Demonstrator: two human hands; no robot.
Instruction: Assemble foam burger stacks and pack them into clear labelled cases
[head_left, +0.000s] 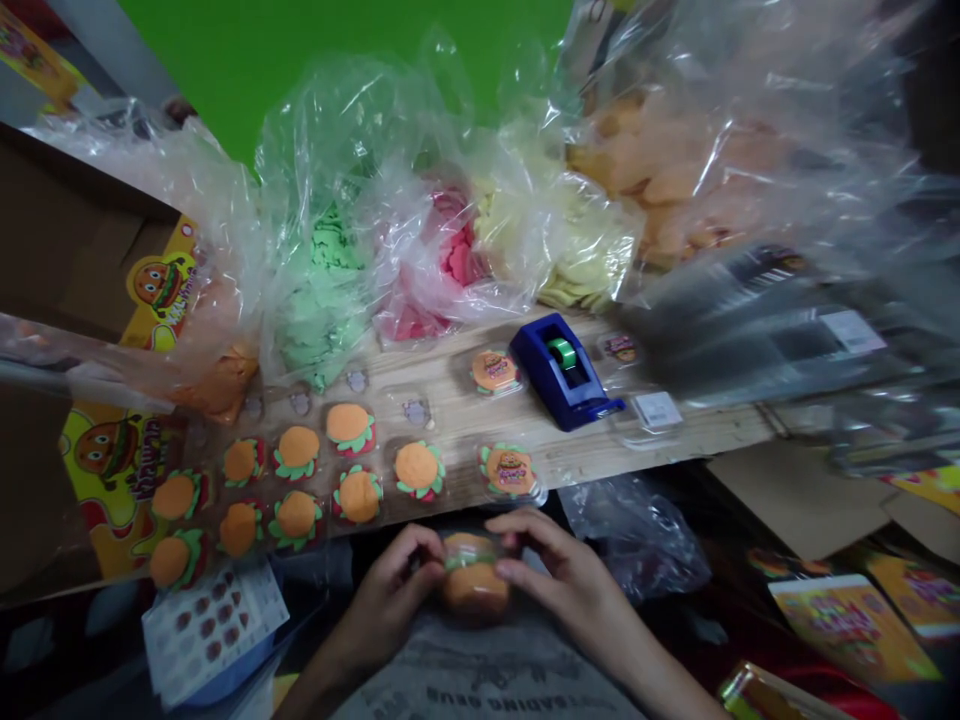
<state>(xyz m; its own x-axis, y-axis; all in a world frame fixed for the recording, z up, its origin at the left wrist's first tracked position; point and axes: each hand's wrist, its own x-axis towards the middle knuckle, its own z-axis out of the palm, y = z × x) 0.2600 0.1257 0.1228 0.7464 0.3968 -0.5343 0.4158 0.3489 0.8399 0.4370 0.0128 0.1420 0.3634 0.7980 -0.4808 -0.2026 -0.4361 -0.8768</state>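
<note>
Both my hands hold one small orange burger-shaped toy (472, 578) in a clear case, low in the middle over my lap. My left hand (394, 595) grips its left side with curled fingers. My right hand (559, 570) pinches its top and right side. Just beyond, on a wooden board (585, 455), lie several more burger toys (358, 495) in rows. A cased burger with a label (510, 470) lies nearest my right hand.
A blue tape dispenser (564, 372) with green tape stands on the board. Behind it sit clear plastic bags of green (322, 290), pink (450, 260), yellow (570, 240) and orange (660, 170) pieces. A sticker sheet (214, 625) lies at lower left; printed cartons (847, 620) at lower right.
</note>
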